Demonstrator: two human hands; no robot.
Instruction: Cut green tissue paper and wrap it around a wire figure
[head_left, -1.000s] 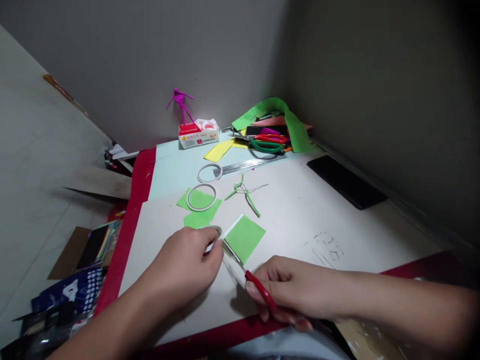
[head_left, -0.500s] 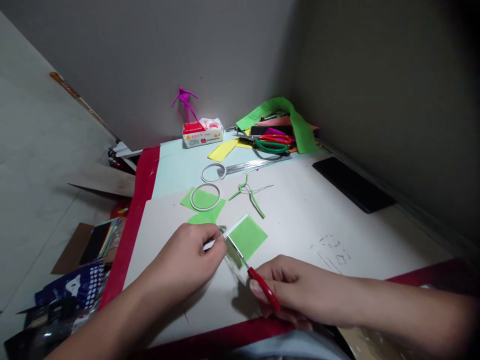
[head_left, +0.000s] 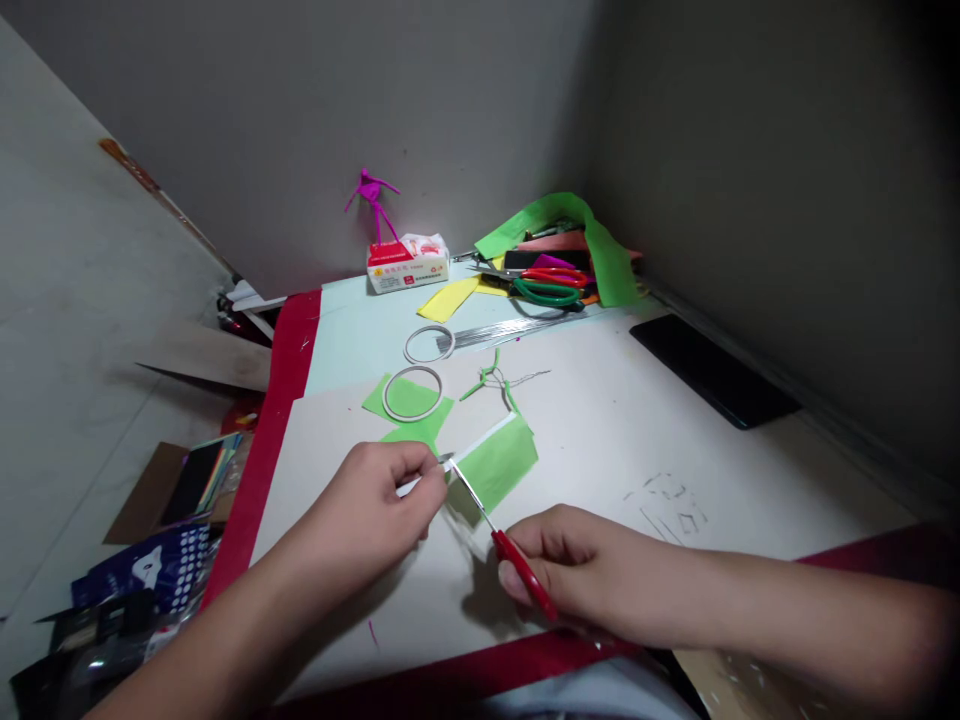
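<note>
My left hand (head_left: 390, 500) pinches the left end of a green paper piece with a white edge (head_left: 495, 462), held above the board. My right hand (head_left: 566, 565) is closed on red-handled scissors (head_left: 523, 575); their blades reach up-left to the paper beside my left fingertips. Behind the hands lie more green paper (head_left: 409, 397) with a ring (head_left: 412, 393) on top, and a second ring (head_left: 429, 344). Just beyond the held paper is a small wire figure partly wrapped in green (head_left: 495, 378).
A pink figure (head_left: 371, 195) stands on a small box (head_left: 407, 268) at the back. Thin wires (head_left: 510, 328) lie near green-handled scissors (head_left: 547, 292) and coloured strips. A black phone (head_left: 712, 368) is at the right. Bags and boxes are at the lower left.
The green paper's free end has swung up and to the right, now touching or overlapping the wire figure's lower limb in view. Both hands have shifted only slightly.
</note>
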